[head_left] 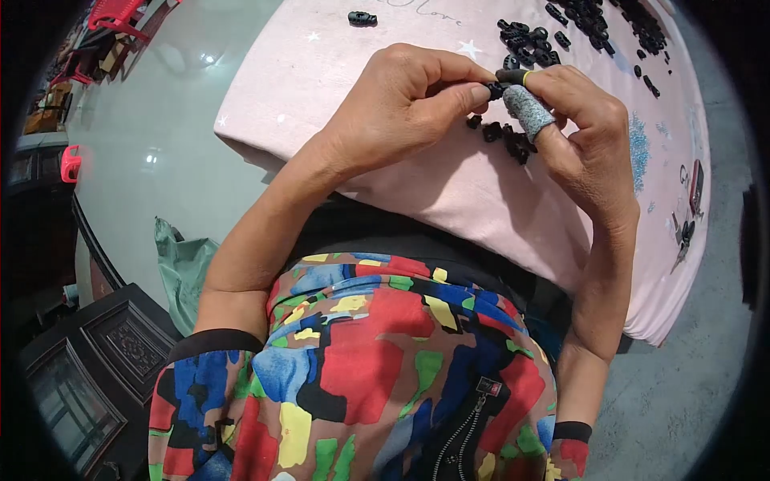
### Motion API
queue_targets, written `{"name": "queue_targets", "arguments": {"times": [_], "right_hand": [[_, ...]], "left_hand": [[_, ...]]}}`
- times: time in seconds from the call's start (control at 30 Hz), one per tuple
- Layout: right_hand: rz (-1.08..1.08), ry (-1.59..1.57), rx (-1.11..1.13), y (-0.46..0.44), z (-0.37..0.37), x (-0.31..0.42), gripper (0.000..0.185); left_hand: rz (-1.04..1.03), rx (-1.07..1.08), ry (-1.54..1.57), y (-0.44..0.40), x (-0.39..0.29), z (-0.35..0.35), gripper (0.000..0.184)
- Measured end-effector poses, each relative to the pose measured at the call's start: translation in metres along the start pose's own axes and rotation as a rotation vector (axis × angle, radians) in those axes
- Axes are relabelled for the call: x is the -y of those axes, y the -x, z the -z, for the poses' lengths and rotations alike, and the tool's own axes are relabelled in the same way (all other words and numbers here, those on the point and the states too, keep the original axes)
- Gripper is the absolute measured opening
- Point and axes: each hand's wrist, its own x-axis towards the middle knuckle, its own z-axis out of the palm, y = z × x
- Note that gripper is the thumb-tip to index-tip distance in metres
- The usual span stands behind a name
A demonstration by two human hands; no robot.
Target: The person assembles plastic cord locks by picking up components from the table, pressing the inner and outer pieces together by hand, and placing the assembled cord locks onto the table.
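My left hand pinches a small black part between thumb and index finger. My right hand meets it from the other side, its thumb wrapped in grey tape and a dark cover with a yellow edge on its index finger. Both hands close on the same part, which their fingertips partly hide. Just below lie several loose black pieces on the pink cloth. Beyond the fingers is a cluster of black pieces. One black piece lies apart at the upper left.
More black pieces spread toward the cloth's far right. Small blue bits are scattered beside my right wrist. Scissors and a red item lie near the right edge. A green bag stands at the left, below table height.
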Motion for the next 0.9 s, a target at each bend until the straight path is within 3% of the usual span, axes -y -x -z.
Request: {"name": "queue_targets", "arguments": {"times": [0.37, 0.67, 0.9], "right_hand": [[-0.02, -0.015, -0.017, 0.002, -0.003, -0.005, 0.021], [-0.099, -0.045, 0.008, 0.004, -0.006, -0.001, 0.017], [-0.043, 0.043, 0.004, 0.003, -0.012, 0.003, 0.01]], "left_hand": [[-0.022, -0.033, 0.071, -0.001, 0.004, -0.002, 0.021], [-0.04, -0.047, -0.089, 0.002, 0.003, -0.006, 0.018], [0.024, -0.113, 0.105, 0.0, 0.011, -0.014, 0.019]]}}
